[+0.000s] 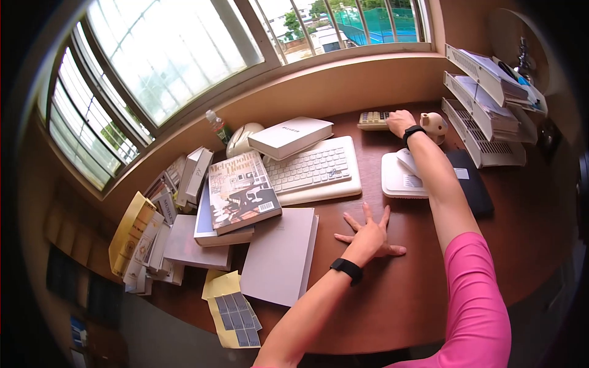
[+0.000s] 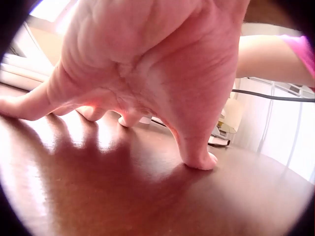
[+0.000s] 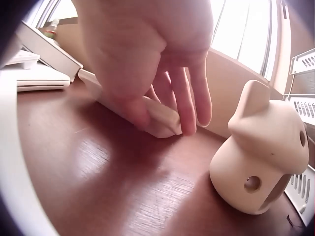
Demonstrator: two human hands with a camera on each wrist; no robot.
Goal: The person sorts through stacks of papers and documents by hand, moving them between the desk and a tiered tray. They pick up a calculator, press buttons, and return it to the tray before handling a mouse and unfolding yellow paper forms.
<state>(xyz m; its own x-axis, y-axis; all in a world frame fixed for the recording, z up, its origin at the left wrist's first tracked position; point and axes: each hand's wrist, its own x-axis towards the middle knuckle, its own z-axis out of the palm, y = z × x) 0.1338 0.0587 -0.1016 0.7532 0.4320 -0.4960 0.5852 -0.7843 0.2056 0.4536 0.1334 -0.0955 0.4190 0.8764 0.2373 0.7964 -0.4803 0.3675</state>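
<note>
At the back of the desk (image 1: 417,282), my right hand (image 1: 402,122) grips the right end of a beige calculator (image 1: 372,121). The right wrist view has the thumb on the near side of the calculator (image 3: 160,118) and the fingers on its far side; much of it is hidden behind the hand. Just right of that hand stands a cream animal-shaped ceramic figure (image 3: 263,152) with round holes. My left hand (image 1: 367,238) rests on the bare wood with fingers spread wide, its fingertips and thumb (image 2: 199,160) touching the surface, holding nothing.
A white keyboard (image 1: 313,167) lies mid-desk, a white box (image 1: 291,136) overlapping its back edge. Magazines (image 1: 242,190), a large grey book (image 1: 276,257) and more books crowd the left. Under my right forearm are a white device (image 1: 396,181) and black folder (image 1: 475,190). Paper trays (image 1: 485,144) stand right.
</note>
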